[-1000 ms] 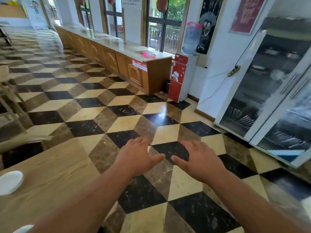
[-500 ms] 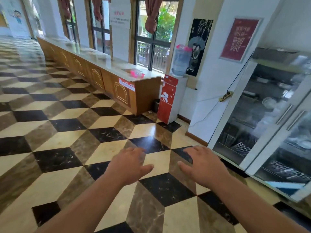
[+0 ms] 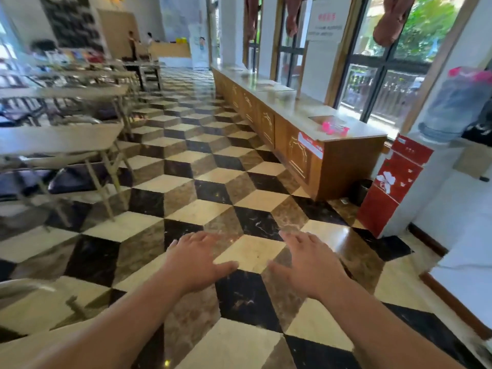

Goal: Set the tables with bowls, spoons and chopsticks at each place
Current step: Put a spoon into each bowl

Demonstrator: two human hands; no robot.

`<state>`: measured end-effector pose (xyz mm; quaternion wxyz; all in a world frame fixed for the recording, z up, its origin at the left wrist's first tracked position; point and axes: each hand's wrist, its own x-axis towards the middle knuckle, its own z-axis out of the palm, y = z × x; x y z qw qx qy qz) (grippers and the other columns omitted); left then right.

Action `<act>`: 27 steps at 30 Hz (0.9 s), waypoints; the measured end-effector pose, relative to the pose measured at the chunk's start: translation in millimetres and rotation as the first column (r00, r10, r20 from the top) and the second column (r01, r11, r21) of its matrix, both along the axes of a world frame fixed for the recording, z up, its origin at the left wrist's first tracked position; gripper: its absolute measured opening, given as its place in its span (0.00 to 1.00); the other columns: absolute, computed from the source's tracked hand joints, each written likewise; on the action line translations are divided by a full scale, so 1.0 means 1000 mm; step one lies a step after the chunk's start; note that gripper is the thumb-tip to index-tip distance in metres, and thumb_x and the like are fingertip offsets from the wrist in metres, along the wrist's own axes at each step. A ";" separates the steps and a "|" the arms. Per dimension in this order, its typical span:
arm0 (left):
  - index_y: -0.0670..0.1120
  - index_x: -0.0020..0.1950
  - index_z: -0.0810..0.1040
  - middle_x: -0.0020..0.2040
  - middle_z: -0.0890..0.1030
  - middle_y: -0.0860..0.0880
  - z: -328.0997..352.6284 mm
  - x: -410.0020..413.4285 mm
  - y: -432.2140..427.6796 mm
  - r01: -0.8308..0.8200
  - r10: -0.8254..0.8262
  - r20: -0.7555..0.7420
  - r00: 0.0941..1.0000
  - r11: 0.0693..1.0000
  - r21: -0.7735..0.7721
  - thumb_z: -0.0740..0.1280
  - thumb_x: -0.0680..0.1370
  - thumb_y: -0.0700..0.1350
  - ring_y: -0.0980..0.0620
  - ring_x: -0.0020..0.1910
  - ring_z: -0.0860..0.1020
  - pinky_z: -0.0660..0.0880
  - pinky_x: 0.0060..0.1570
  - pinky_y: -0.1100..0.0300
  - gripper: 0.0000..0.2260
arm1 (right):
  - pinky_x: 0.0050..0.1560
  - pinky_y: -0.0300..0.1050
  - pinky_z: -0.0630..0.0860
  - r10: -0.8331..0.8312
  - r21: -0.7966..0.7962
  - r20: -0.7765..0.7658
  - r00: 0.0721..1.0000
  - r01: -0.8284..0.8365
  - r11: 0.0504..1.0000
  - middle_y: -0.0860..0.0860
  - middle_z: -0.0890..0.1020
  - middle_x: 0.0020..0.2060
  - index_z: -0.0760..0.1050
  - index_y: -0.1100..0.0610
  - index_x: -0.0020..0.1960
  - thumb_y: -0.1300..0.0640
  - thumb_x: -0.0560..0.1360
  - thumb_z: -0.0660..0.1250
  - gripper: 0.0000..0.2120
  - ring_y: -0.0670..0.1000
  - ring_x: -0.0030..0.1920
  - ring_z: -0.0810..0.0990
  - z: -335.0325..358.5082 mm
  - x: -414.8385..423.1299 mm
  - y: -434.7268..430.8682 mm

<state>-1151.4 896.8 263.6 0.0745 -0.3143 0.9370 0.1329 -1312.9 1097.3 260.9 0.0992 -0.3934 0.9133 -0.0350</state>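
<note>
Hands are held out empty, left hand (image 3: pixel 198 265) and right hand (image 3: pixel 310 267) with fingers loosely spread. View has been swung left from the far-right cabinet toward the tables (image 3: pixel 61 137); bowls, spoons, chopsticks are nowhere seen.

We see no bowls, spoons or chopsticks anywhere. The tables (image 3: pixel 61 137) stand at the left, pale wooden tops on slim legs, lined up one behind another into the room, blurred, their tops unreadable.
</note>
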 end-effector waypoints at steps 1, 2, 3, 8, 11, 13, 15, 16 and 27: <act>0.60 0.86 0.56 0.87 0.58 0.53 0.002 -0.007 -0.014 -0.034 0.034 -0.002 0.999 0.999 -0.015 0.56 0.73 0.80 0.46 0.86 0.57 0.58 0.83 0.39 0.45 | 0.83 0.61 0.56 0.055 0.002 -0.008 0.998 -0.055 0.999 0.49 0.58 0.86 0.52 0.42 0.85 0.23 0.78 0.51 0.41 0.57 0.85 0.55 0.003 -0.016 -0.022; 0.60 0.85 0.57 0.87 0.59 0.53 0.003 -0.012 -0.028 -0.069 0.069 -0.003 0.998 0.997 -0.023 0.57 0.73 0.81 0.46 0.85 0.57 0.59 0.83 0.40 0.45 | 0.83 0.61 0.55 0.100 0.006 -0.015 0.995 -0.100 0.995 0.49 0.58 0.86 0.53 0.42 0.85 0.23 0.79 0.51 0.41 0.57 0.86 0.55 0.005 -0.029 -0.044; 0.60 0.85 0.58 0.86 0.59 0.53 0.003 -0.015 -0.041 -0.106 0.106 -0.004 0.994 0.994 -0.023 0.57 0.73 0.81 0.47 0.85 0.58 0.59 0.82 0.41 0.45 | 0.83 0.61 0.54 0.138 0.005 -0.021 0.990 -0.137 0.990 0.49 0.59 0.86 0.54 0.43 0.85 0.24 0.79 0.51 0.40 0.57 0.86 0.55 0.006 -0.040 -0.066; 0.60 0.86 0.57 0.86 0.61 0.53 -0.004 -0.027 -0.116 -0.261 0.261 0.008 0.965 0.965 -0.022 0.56 0.73 0.80 0.46 0.85 0.59 0.60 0.82 0.43 0.45 | 0.83 0.62 0.56 0.279 -0.010 -0.011 0.960 -0.279 0.960 0.50 0.63 0.84 0.58 0.44 0.84 0.22 0.76 0.47 0.42 0.57 0.85 0.57 -0.007 -0.075 -0.174; 0.59 0.85 0.59 0.85 0.63 0.53 -0.018 -0.038 -0.170 -0.338 0.338 -0.016 0.941 0.941 -0.005 0.59 0.74 0.79 0.46 0.84 0.61 0.62 0.81 0.43 0.44 | 0.80 0.59 0.63 0.334 0.012 -0.011 0.943 -0.334 0.943 0.50 0.66 0.82 0.59 0.45 0.83 0.23 0.77 0.49 0.42 0.55 0.82 0.62 -0.017 -0.095 -0.241; 0.58 0.85 0.59 0.85 0.63 0.52 -0.029 -0.049 -0.215 -0.367 0.367 -0.038 0.929 0.930 0.013 0.59 0.74 0.79 0.45 0.84 0.61 0.64 0.81 0.43 0.44 | 0.78 0.58 0.66 0.353 0.021 -0.005 0.936 -0.353 0.935 0.49 0.67 0.81 0.59 0.46 0.83 0.24 0.78 0.51 0.41 0.55 0.81 0.65 -0.021 -0.108 -0.290; 0.58 0.85 0.59 0.85 0.64 0.52 -0.037 -0.061 -0.264 -0.398 0.400 -0.051 0.915 0.916 0.037 0.60 0.74 0.79 0.45 0.84 0.62 0.64 0.80 0.44 0.44 | 0.78 0.58 0.65 0.377 0.041 -0.007 0.926 -0.376 0.926 0.49 0.67 0.81 0.60 0.45 0.83 0.23 0.78 0.51 0.41 0.55 0.81 0.64 -0.026 -0.121 -0.345; 0.58 0.85 0.59 0.85 0.64 0.52 -0.039 -0.066 -0.289 -0.412 0.414 -0.048 0.909 0.910 0.051 0.60 0.74 0.78 0.45 0.84 0.62 0.65 0.80 0.44 0.44 | 0.79 0.58 0.65 0.388 0.057 -0.012 0.922 -0.387 0.920 0.49 0.67 0.81 0.60 0.45 0.83 0.23 0.78 0.50 0.41 0.55 0.81 0.64 -0.026 -0.128 -0.372; 0.63 0.84 0.58 0.84 0.65 0.55 0.004 -0.103 -0.538 -0.553 0.557 -0.112 0.823 0.830 0.071 0.65 0.72 0.78 0.47 0.81 0.66 0.74 0.74 0.44 0.44 | 0.82 0.61 0.60 0.518 -0.031 -0.017 0.855 -0.518 0.855 0.50 0.63 0.83 0.57 0.44 0.83 0.21 0.76 0.48 0.43 0.56 0.84 0.58 0.003 -0.183 -0.646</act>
